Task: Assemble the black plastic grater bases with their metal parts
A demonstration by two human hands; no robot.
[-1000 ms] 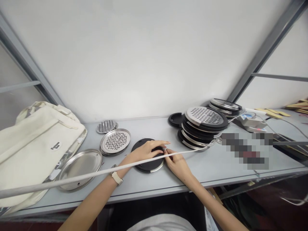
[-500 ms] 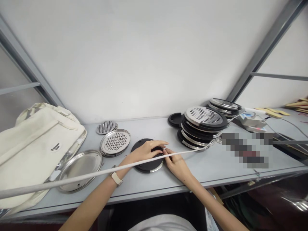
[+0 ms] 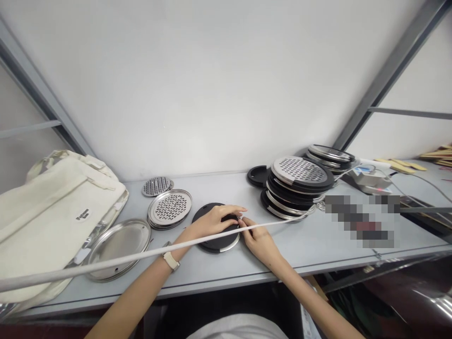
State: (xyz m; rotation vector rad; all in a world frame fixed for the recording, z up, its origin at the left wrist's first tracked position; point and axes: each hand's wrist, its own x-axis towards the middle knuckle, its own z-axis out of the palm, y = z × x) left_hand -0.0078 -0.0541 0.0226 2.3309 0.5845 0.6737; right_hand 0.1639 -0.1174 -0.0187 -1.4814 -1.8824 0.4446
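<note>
A black round disc with a metal rim lies on the grey table in front of me. Over its upper right part rests my left hand, with thumb and forefinger closing towards the disc's right edge. My right hand is at that same edge, its fingertips pinched on something small that I cannot make out. A white cord crosses in front of both hands. To the left of the disc is a stack of round grater plates.
Plain metal plates and a cream bag are at the left. Small grater discs lie further back. Stacked black-rimmed graters stand right of my hands, beside a black ring. A white device sits farther right.
</note>
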